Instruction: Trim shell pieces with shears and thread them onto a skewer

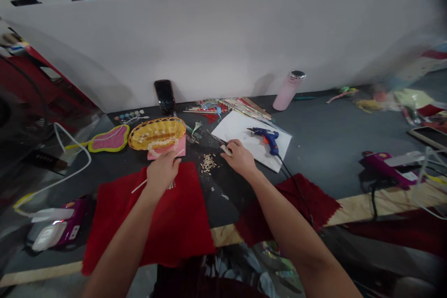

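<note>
My left hand [162, 172] is closed on a thin white stick [139, 186], over the top edge of a red cloth [181, 214]. A pink card [179, 146] and a yellow wicker basket [138, 131] with pale pieces in it lie just beyond that hand. My right hand [239, 158] has its fingers closed round a small pale object [226, 150], at the left edge of a white board [240, 130]. Between my hands is a small pile of pale bits [208, 163]. A blue glue gun [267, 138] rests on the board.
Behind the basket a phone [165, 97] leans on the white partition [216, 46]. A pink bottle [288, 91] stands at the back right. Sticks [247, 107] lie behind the board. Purple devices sit at the left [75, 219] and right [391, 167], with cables.
</note>
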Action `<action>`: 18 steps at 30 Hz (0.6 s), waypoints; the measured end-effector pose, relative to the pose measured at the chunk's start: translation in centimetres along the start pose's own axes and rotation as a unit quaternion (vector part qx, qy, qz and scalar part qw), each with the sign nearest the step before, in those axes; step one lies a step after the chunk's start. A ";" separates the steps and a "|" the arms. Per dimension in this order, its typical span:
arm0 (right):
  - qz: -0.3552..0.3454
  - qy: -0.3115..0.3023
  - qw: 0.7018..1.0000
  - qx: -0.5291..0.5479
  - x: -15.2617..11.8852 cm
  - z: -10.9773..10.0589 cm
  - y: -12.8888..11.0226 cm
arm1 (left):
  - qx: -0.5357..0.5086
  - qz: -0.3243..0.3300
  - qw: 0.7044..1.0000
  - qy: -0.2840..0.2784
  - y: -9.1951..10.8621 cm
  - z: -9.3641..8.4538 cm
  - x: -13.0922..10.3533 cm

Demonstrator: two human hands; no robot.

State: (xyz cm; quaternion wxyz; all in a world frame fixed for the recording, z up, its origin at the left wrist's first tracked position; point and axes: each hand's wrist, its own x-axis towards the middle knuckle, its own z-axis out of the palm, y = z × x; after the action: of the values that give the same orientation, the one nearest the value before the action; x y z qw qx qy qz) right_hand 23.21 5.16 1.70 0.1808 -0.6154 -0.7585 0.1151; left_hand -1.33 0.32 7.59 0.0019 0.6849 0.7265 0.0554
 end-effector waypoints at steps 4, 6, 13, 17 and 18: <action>-0.004 -0.002 1.000 0.007 0.0 0.2 0.1 | -0.009 -0.047 0.996 0.076 -3.4 0.0 0.9; -0.002 -0.002 1.000 0.008 0.0 0.2 0.1 | -0.015 -0.061 0.993 0.105 -5.1 0.3 1.7; -0.015 -0.004 1.000 0.012 -0.1 -0.1 -0.1 | -0.035 -0.019 0.996 0.084 -8.1 1.5 4.4; -0.014 -0.008 1.000 0.010 -0.1 -0.1 -0.1 | -0.023 -0.011 0.999 0.046 -8.4 1.7 5.0; -0.016 -0.008 1.000 0.010 -0.1 0.0 0.0 | -0.024 -0.009 0.999 0.046 -8.4 1.6 5.1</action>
State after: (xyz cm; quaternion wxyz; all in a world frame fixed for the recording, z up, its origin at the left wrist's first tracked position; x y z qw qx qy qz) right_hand 23.20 5.10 1.72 0.1832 -0.6002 -0.7685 0.1247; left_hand -9.90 5.03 5.66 -0.0148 0.6750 0.7302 0.1047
